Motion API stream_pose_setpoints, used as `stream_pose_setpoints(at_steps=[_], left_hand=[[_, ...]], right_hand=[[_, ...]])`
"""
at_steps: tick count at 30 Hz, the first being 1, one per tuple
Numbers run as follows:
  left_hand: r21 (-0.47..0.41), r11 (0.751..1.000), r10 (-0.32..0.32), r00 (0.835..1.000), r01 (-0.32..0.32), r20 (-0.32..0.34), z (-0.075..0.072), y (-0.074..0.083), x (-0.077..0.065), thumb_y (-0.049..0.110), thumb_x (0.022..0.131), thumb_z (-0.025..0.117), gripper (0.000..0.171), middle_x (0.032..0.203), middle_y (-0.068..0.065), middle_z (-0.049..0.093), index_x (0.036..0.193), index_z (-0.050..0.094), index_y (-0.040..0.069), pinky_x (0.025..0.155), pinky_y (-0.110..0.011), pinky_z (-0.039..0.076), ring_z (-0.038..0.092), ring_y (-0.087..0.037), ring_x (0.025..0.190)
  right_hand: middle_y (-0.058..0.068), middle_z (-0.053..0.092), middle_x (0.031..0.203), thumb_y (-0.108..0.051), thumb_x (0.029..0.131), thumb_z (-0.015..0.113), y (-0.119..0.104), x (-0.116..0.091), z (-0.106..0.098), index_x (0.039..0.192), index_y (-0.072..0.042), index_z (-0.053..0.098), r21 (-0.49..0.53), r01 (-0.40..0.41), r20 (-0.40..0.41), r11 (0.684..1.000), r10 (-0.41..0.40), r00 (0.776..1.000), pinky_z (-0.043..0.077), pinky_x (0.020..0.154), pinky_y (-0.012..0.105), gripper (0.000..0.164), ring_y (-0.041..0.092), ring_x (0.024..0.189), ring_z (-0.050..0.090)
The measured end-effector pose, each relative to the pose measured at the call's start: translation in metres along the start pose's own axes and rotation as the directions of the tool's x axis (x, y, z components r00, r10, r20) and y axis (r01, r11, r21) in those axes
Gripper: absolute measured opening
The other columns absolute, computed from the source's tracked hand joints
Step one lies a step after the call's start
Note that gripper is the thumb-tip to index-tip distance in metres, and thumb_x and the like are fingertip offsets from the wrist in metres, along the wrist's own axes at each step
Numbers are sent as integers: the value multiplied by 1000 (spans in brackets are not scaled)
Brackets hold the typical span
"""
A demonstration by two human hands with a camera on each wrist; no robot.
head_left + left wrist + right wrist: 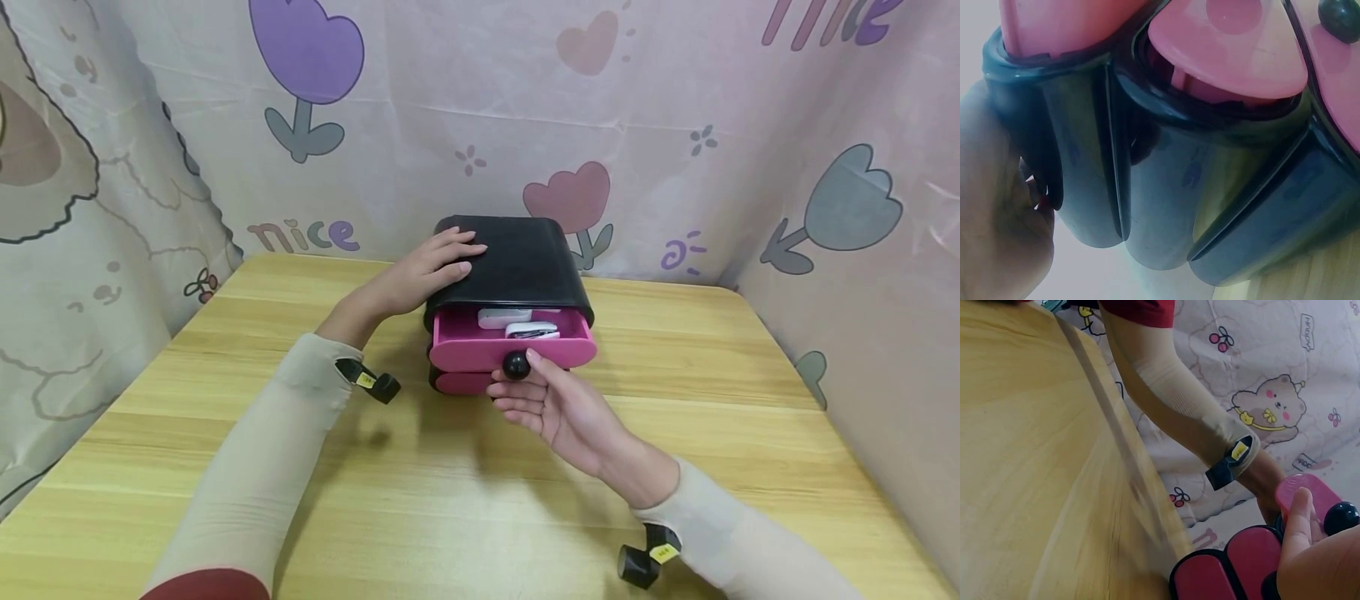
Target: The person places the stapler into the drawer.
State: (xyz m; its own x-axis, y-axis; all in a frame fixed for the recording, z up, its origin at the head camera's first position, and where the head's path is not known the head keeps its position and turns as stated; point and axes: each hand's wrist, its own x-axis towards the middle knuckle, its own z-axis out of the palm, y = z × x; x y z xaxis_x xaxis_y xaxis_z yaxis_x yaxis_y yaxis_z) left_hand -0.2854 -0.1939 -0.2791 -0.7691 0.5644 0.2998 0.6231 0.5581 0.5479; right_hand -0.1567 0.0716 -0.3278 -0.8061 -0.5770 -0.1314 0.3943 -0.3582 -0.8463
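Observation:
A black drawer cabinet (517, 262) with pink drawers stands on the table. Its top drawer (465, 357) is pulled partly out, and two small white things lie inside; the front one (532, 331) looks like a stapler. My left hand (420, 267) rests on the cabinet's top at the left, fingers spread. In the left wrist view part of that hand (1004, 200) lies along the black casing (1160, 187). With thumb and fingers, my right hand (558, 408) holds the round black knob (516, 365) of the top drawer. The right wrist view shows a finger against the drawer front (1307, 487) beside the knob (1341, 517).
Below the pulled drawer is another pink drawer (465, 383). The wooden table (420, 517) extends around the cabinet. A printed cloth (450, 100) hangs behind it and at both sides. Small black cameras (639, 567) are strapped to both wrists.

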Motion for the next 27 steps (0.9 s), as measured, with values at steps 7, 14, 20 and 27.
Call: stream_pose_setpoints(at_steps=[7,14,20,27], left_hand=[[-1,1000,15,1000,-15,-1,0,-1,1,35,104,43,47,159,-5,26,147,47,17,118,-47,7,5,-19,149],[5,1000,9,1000,-9,5,0,-1,0,36,104,41,47,159,-4,26,147,47,18,118,-48,8,5,-19,149],[7,1000,20,1000,-20,3,0,1,0,35,104,41,47,159,-5,26,147,47,17,118,-47,8,6,-20,149],[-2,1000,23,1000,-23,4,-1,-2,0,35,104,41,47,159,-6,25,147,46,16,118,-47,8,5,-20,149]], right_hand=[[13,71,107,-39,101,52,-2,8,-1,118,2,63,5,33,-1,999,-33,999,51,93,34,46,24,102,68],[13,72,105,-38,101,53,-4,19,-3,115,3,65,10,48,-13,999,-48,999,51,92,34,45,24,103,68],[13,71,104,-38,101,54,-7,31,-6,114,3,66,17,69,-18,997,-69,997,51,92,34,44,22,101,68],[13,71,106,-39,101,53,-9,38,-7,118,4,63,22,64,-9,998,-63,998,51,92,33,46,21,102,68]])
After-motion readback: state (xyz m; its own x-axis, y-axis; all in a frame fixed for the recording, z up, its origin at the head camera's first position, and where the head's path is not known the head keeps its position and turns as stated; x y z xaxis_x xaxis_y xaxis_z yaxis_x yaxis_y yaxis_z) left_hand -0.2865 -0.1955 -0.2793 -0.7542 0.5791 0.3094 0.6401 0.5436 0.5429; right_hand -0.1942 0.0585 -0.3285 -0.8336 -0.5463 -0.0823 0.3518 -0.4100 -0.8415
